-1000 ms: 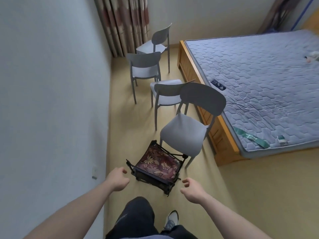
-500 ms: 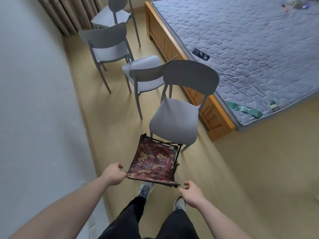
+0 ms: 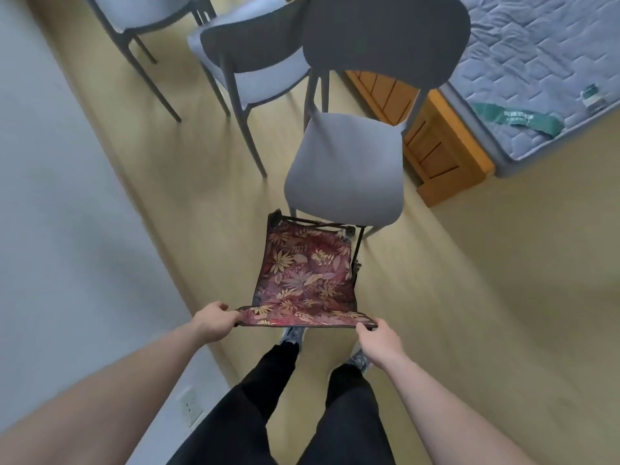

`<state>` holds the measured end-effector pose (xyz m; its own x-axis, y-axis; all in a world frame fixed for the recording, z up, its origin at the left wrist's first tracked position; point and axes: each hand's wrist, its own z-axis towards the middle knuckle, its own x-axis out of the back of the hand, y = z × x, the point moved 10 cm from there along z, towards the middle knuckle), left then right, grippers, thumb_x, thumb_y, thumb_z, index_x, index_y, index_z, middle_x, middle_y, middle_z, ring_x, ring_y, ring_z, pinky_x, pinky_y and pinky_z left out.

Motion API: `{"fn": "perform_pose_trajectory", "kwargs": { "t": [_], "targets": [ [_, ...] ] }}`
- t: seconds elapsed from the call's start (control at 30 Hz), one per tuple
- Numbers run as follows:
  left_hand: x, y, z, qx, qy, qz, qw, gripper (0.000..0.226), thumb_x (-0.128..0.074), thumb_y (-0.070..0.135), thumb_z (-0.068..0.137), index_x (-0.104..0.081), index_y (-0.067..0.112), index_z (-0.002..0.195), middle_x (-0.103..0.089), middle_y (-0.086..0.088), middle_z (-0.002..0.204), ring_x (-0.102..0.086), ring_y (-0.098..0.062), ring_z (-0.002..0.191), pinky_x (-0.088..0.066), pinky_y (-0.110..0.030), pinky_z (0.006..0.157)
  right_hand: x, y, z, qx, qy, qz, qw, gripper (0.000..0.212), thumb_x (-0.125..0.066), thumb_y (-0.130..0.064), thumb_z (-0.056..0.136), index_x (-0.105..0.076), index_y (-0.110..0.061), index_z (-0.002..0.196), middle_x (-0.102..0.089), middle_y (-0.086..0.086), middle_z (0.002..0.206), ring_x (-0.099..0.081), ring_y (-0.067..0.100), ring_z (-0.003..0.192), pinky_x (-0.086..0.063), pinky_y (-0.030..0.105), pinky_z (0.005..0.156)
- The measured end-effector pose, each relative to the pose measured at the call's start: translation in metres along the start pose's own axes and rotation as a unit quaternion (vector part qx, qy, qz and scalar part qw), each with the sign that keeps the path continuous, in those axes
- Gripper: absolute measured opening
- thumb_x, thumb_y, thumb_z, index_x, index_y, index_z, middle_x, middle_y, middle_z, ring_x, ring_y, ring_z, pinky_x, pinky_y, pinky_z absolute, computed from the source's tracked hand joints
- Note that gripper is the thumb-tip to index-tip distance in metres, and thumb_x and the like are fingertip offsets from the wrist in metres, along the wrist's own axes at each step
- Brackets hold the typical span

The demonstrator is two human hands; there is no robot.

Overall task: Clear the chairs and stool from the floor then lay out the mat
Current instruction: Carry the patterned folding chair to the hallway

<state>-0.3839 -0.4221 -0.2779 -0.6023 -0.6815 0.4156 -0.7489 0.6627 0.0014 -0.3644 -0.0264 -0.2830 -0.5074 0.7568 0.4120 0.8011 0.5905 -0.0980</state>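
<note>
A small folding stool [image 3: 303, 276] with a dark red leaf-patterned fabric seat and a thin black frame sits on the floor right in front of me. My left hand [image 3: 213, 322] grips the near left corner of its seat. My right hand [image 3: 379, 340] grips the near right corner. Just beyond the stool stands a grey chair [image 3: 349, 162], its seat front touching or overlapping the stool's far edge. A second grey chair [image 3: 255, 62] stands behind it, and a third grey chair [image 3: 144, 15] is cut off at the top left. No mat is visible.
A grey wall [image 3: 67, 213] runs along my left with a socket [image 3: 191, 406] low down. A wooden bed frame [image 3: 436, 146] with a blue quilted mattress [image 3: 543, 72] fills the upper right. Bare tan floor [image 3: 503, 297] stretches to the right. My legs and shoes are below the stool.
I have stepped closer and bent down over the stool. My left hand kept its hold on the seat's near edge, and my right hand moved in and took hold of the right corner.
</note>
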Motion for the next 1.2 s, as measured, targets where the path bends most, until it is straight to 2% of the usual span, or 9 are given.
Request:
{"fn": "perform_pose_trajectory", "kwargs": {
  "t": [0.1, 0.27, 0.37, 0.43, 0.57, 0.7, 0.77, 0.97, 1.2],
  "targets": [
    [-0.015, -0.003, 0.013, 0.024, -0.022, -0.025, 0.999, 0.056, -0.058, 0.044, 0.092, -0.049, 0.015, 0.14, -0.064, -0.007, 0.112, -0.067, -0.028, 0.097, -0.057, -0.031, 0.068, -0.005, 0.001, 0.018, -0.017, 0.006, 0.031, 0.999, 0.057, -0.047, -0.052, 0.095, -0.052, -0.019, 0.141, -0.061, 0.013, 0.135, -0.059, 0.037, 0.119, -0.051, 0.041, 0.101],
    [-0.033, -0.005, 0.032, 0.052, -0.02, -0.077, 0.995, 0.062, -0.051, 0.034, 0.097, -0.031, 0.014, 0.152, -0.063, -0.009, 0.119, -0.074, -0.023, 0.083, -0.06, -0.033, 0.06, -0.012, 0.008, 0.054, -0.044, 0.009, 0.049, 0.998, 0.066, -0.052, -0.05, 0.097, -0.046, -0.008, 0.148, -0.055, 0.015, 0.145, -0.053, 0.036, 0.131, -0.045, 0.038, 0.108],
    [-0.04, -0.009, 0.041, 0.063, -0.028, -0.086, 0.994, 0.046, -0.049, 0.028, 0.098, -0.044, 0.005, 0.137, -0.066, -0.011, 0.117, -0.075, -0.022, 0.08, -0.062, -0.035, 0.058, -0.027, 0.021, 0.065, -0.108, -0.041, 0.151, 0.982, 0.056, -0.06, -0.038, 0.092, -0.053, -0.006, 0.138, -0.066, 0.014, 0.121, -0.07, 0.032, 0.1, -0.063, 0.04, 0.073],
    [-0.041, -0.008, 0.045, 0.056, -0.043, -0.103, 0.992, 0.03, -0.049, 0.021, 0.098, -0.059, 0.0, 0.118, -0.071, -0.012, 0.105, -0.076, -0.022, 0.076, -0.065, -0.04, 0.067, -0.031, 0.022, 0.064, -0.128, -0.074, 0.209, 0.967, 0.037, -0.063, -0.023, 0.095, -0.06, -0.002, 0.124, -0.07, 0.013, 0.107, -0.074, 0.026, 0.081, -0.062, 0.036, 0.06],
    [-0.03, 0.002, 0.039, 0.047, -0.031, -0.171, 0.984, 0.014, -0.055, 0.009, 0.095, -0.065, 0.0, 0.097, -0.069, -0.014, 0.084, -0.07, -0.023, 0.066, -0.064, -0.038, 0.069, -0.022, 0.019, 0.054, -0.12, -0.091, 0.25, 0.957, 0.017, -0.062, -0.011, 0.096, -0.067, -0.001, 0.109, -0.073, 0.009, 0.092, -0.074, 0.019, 0.062, -0.061, 0.029, 0.055],
    [-0.013, 0.007, 0.01, 0.03, -0.034, -0.186, 0.982, 0.012, -0.053, 0.006, 0.092, -0.062, 0.001, 0.087, -0.058, -0.01, 0.068, -0.059, -0.021, 0.05, -0.055, -0.029, 0.051, -0.008, 0.023, 0.021, -0.117, -0.083, 0.25, 0.958, 0.02, -0.061, -0.011, 0.095, -0.068, -0.003, 0.111, -0.072, 0.009, 0.091, -0.073, 0.019, 0.065, -0.062, 0.036, 0.074],
    [-0.005, 0.006, -0.014, 0.015, -0.054, -0.179, 0.982, 0.012, -0.052, 0.006, 0.091, -0.062, 0.001, 0.085, -0.049, -0.007, 0.061, -0.045, -0.018, 0.04, -0.044, -0.023, 0.045, 0.002, 0.027, -0.004, -0.115, -0.069, 0.249, 0.959, 0.02, -0.06, -0.013, 0.095, -0.069, -0.003, 0.109, -0.072, 0.01, 0.091, -0.073, 0.019, 0.063, -0.063, 0.031, 0.063],
    [0.021, -0.013, -0.079, -0.022, -0.048, -0.175, 0.983, 0.025, -0.064, 0.018, 0.086, -0.073, -0.004, 0.093, -0.059, -0.007, 0.06, -0.049, -0.021, 0.043, -0.043, -0.024, 0.047, 0.027, 0.037, -0.096, -0.101, -0.027, 0.255, 0.961, 0.021, -0.065, -0.018, 0.089, -0.069, -0.002, 0.103, -0.077, 0.015, 0.094, -0.073, 0.019, 0.056, -0.056, 0.025, 0.048],
    [0.032, -0.012, -0.135, -0.064, -0.08, -0.195, 0.975, 0.025, -0.062, 0.013, 0.081, -0.069, -0.01, 0.089, -0.05, -0.011, 0.059, -0.042, -0.02, 0.045, -0.037, -0.022, 0.045, 0.04, 0.063, -0.169, -0.097, 0.002, 0.278, 0.956, 0.025, -0.065, -0.021, 0.085, -0.074, -0.002, 0.099, -0.078, 0.012, 0.079, -0.077, 0.022, 0.065, -0.06, 0.029, 0.058]
  ]
}}
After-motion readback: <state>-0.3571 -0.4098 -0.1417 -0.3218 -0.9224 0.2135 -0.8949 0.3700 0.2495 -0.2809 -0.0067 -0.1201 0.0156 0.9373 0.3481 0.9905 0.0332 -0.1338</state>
